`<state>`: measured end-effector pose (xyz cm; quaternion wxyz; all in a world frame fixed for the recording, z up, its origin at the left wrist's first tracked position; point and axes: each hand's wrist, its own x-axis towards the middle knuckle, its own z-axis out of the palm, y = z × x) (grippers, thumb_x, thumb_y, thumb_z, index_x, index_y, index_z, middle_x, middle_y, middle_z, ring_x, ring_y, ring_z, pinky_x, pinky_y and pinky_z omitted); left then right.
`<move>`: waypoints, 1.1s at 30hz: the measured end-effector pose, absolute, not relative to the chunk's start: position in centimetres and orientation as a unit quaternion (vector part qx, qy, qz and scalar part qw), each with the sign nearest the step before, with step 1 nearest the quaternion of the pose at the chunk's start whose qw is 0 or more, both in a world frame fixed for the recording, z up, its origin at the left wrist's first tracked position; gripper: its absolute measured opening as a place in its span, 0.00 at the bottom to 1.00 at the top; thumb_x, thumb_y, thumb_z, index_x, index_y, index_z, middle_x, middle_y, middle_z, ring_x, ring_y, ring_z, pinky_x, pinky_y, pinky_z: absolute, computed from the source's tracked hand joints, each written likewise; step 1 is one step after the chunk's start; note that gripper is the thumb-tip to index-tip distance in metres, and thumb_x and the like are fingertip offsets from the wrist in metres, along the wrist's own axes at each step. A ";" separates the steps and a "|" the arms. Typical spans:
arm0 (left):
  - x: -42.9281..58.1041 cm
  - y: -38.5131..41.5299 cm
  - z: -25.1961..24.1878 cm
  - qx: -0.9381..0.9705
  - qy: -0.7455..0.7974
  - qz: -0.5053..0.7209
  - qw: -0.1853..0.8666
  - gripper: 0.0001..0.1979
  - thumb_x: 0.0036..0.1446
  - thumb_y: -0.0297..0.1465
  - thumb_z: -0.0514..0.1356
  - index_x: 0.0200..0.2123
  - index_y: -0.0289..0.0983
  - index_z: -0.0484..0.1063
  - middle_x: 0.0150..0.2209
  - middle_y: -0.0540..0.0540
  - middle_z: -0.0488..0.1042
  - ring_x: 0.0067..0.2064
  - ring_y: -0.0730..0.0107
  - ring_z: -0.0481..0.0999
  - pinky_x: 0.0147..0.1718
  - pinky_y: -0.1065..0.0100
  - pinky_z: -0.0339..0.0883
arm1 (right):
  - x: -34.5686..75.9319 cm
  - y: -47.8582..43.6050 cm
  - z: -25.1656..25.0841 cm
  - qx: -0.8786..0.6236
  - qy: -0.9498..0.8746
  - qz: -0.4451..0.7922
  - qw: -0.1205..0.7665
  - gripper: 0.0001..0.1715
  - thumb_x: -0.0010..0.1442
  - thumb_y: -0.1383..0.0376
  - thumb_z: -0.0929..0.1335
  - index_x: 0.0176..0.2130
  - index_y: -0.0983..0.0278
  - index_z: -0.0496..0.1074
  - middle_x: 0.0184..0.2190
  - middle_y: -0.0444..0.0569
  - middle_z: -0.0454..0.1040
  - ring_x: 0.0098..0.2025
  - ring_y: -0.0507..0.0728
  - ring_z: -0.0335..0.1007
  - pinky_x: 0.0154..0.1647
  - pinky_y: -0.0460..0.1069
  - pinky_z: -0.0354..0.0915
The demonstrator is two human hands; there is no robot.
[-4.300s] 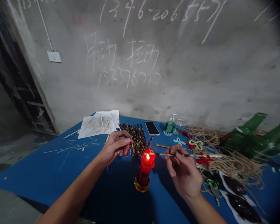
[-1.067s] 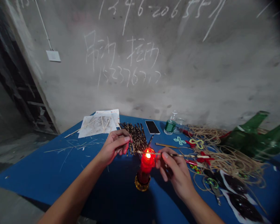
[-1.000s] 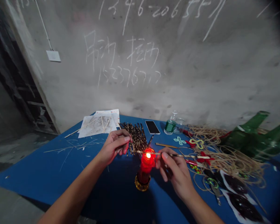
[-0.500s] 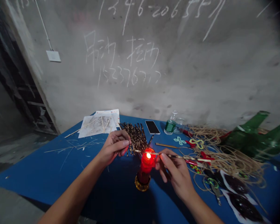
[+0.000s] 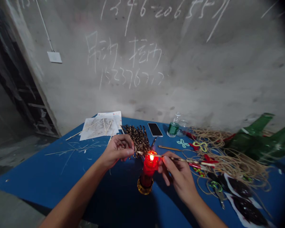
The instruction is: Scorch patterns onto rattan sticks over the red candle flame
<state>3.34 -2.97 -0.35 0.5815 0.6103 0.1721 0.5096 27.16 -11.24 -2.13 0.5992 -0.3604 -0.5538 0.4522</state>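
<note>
A red glass candle point(image 5: 148, 169) on a gold base burns on the blue table point(image 5: 61, 177), its flame lit. My right hand point(image 5: 178, 174) pinches a long thin stick point(image 5: 178, 159) with dark mottled scorch marks, and the stick runs left across the flame. Its far end stops right by the fingertips of my left hand point(image 5: 116, 150), which are curled, with no object showing in them. Behind that hand lies a heap of scorched sticks point(image 5: 138, 141).
Near the wall lie a smartphone point(image 5: 155, 129), a small water bottle point(image 5: 173, 128) and paper sheets point(image 5: 98, 128). Tangled twine point(image 5: 230, 164) and knotted coloured shapes cover the right side, with green glass bottles point(image 5: 254, 139) behind and scissors point(image 5: 218, 196) in front.
The stick has slid left, its end now past the flame and beside my left fingertips. My right hand has shifted left and closer to the candle. The left hand has turned slightly.
</note>
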 end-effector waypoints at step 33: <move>3.5 -3.3 0.8 0.565 0.154 0.566 0.581 0.13 0.54 0.42 0.68 0.30 0.38 0.83 0.13 0.52 0.64 0.15 0.78 0.57 0.18 0.69 0.48 | 27.1 -11.2 -1.8 -0.394 -0.443 0.484 0.644 0.36 0.62 0.34 0.70 0.28 0.62 0.75 0.19 0.45 0.74 0.14 0.49 0.60 0.14 0.44 0.56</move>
